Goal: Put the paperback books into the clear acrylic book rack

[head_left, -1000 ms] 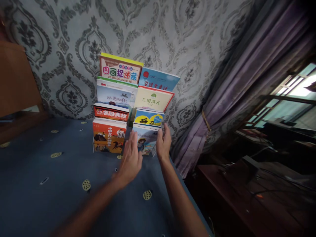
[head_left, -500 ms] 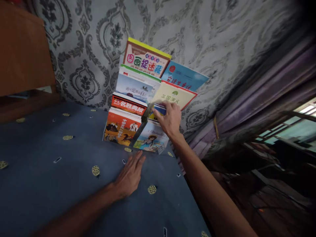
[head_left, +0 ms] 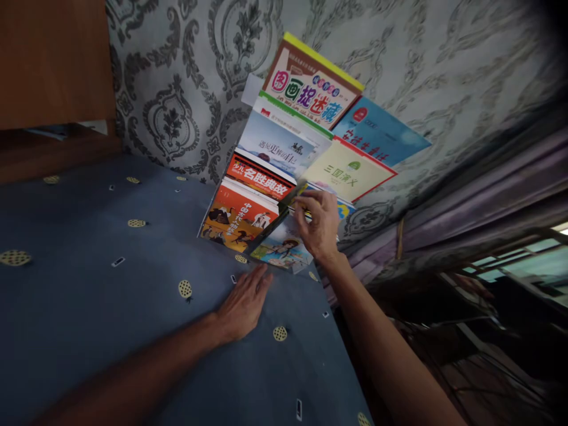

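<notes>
A tiered rack of picture books leans by the wall. My right hand (head_left: 317,223) is closed at its right column, fingers pinched at the edge of a blue and yellow book (head_left: 345,208) that they partly cover. Just above is a cream book with a red border (head_left: 341,171); below stands a book with a figure in a hat (head_left: 284,245). The left column shows an orange book (head_left: 239,220), a red book (head_left: 257,178), a pale blue book (head_left: 277,145) and a yellow-topped book (head_left: 313,83). My left hand (head_left: 245,305) rests flat and open on the blue cloth, in front of the rack.
The dark blue cloth (head_left: 89,319) has a pineapple pattern. Brown wooden furniture (head_left: 53,65) stands at the left. Behind the rack is patterned grey wallpaper (head_left: 173,118). Purple curtains (head_left: 465,195) hang at the right, beyond the cloth's edge. A blue book (head_left: 381,130) tops the right column.
The view has shifted, so the rack appears higher and farther right. My right hand's fingers have curled in more at the blue and yellow book. My left hand stays flat on the cloth.
</notes>
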`<act>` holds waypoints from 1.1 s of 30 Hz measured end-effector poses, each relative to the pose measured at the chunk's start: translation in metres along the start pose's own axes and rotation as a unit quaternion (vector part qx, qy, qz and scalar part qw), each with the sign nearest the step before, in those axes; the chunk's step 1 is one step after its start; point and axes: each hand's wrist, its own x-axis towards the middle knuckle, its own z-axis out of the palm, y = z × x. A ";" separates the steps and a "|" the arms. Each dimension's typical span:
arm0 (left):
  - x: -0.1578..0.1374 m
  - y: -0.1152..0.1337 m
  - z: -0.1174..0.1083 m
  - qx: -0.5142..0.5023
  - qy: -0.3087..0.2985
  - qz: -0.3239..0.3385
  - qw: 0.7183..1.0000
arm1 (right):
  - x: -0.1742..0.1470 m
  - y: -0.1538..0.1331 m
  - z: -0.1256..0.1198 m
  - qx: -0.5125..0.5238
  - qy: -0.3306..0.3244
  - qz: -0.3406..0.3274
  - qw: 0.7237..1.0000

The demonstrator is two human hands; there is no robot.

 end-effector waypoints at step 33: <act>-0.004 -0.019 0.007 0.002 -0.005 -0.040 0.999 | -0.160 -0.086 0.041 0.177 -0.097 0.201 0.959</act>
